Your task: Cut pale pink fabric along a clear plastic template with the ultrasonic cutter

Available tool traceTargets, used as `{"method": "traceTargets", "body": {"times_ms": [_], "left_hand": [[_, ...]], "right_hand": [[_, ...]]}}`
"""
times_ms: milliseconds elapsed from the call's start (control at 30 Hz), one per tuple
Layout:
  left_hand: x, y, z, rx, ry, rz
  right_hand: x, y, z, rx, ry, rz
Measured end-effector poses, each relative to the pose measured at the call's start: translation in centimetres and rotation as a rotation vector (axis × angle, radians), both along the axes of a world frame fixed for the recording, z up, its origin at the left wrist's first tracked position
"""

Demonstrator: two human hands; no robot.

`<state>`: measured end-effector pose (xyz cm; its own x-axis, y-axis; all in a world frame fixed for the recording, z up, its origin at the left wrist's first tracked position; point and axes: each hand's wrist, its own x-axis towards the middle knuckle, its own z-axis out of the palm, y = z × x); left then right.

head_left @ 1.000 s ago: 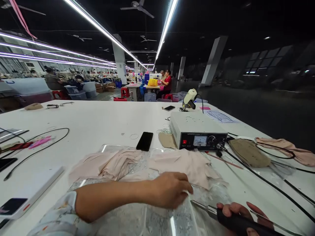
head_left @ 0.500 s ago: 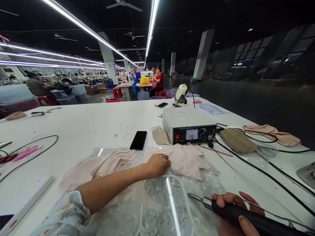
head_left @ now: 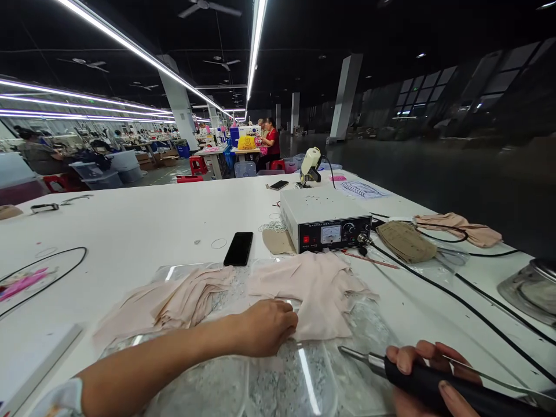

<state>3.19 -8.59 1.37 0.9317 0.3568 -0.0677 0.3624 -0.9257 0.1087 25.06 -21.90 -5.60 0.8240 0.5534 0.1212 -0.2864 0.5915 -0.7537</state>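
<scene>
My left hand (head_left: 269, 327) is closed on the near edge of a pale pink fabric piece (head_left: 324, 301); its fingertips are partly hidden. That piece lies over a clear, scuffed plastic sheet (head_left: 217, 379) with curved outlines. Left of it rests a layered stack of similar pale pink fabric pieces (head_left: 191, 298). My right hand (head_left: 434, 376) grips a black-handled ultrasonic cutter (head_left: 417, 373) at the lower right. The cutter's metal tip points left, just above the plastic sheet and short of the fabric.
A control box (head_left: 330, 217) with a dial stands behind the fabric, its black cable (head_left: 434, 284) running right. A phone (head_left: 238, 249) lies left of the box. Brown fabric pieces (head_left: 406, 240) and a glass-like jar (head_left: 530, 289) are at right. Co-workers sit in the distance.
My left hand has come nearer to me, drawing the pale pink fabric piece along over the plastic sheet. The cutter stays in my right hand, and the view has turned slightly right.
</scene>
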Motion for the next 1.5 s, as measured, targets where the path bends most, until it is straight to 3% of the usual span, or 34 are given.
{"method": "traceTargets", "body": {"times_ms": [200,300,400,533,633,700,833,967,1133,1500], "left_hand": [[-5.5,-1.4,1.1,-0.194,0.166,-0.11],[-6.5,-1.0,1.9,-0.198,0.201,-0.089],[-5.3,-0.8,1.2,-0.188,0.076,-0.054],[-2.6,-1.0,-2.5,-0.085,-0.169,-0.085],[-2.0,-1.3,-5.3,-0.028,-0.178,-0.151],[-2.4,-1.5,-6.2,-0.027,-0.187,-0.177],[-3.3,-1.3,-6.1,-0.066,-0.199,-0.214],[-2.4,-0.4,-5.6,-0.057,-0.228,-0.243],[-0.9,0.0,-6.5,-0.007,-0.261,-0.286],[-1.1,-0.3,-7.3,0.121,-0.362,-0.302]], "right_hand": [[-0.6,-1.6,2.5,-0.163,0.132,-0.116],[-1.3,-1.7,3.7,-0.219,0.15,-0.151],[-1.9,-1.4,3.9,-0.2,0.167,-0.122],[-2.0,-1.2,3.4,-0.139,0.116,-0.061],[-1.7,-1.4,3.2,-0.112,0.091,-0.054],[-1.4,-1.6,3.2,-0.098,0.092,-0.073],[-1.1,-1.4,3.2,-0.065,0.044,-0.109],[-0.9,-0.2,2.9,-0.065,0.042,-0.089],[-1.0,1.3,2.5,-0.068,0.025,-0.087],[-1.4,2.8,2.8,-0.079,-0.05,-0.107]]}}
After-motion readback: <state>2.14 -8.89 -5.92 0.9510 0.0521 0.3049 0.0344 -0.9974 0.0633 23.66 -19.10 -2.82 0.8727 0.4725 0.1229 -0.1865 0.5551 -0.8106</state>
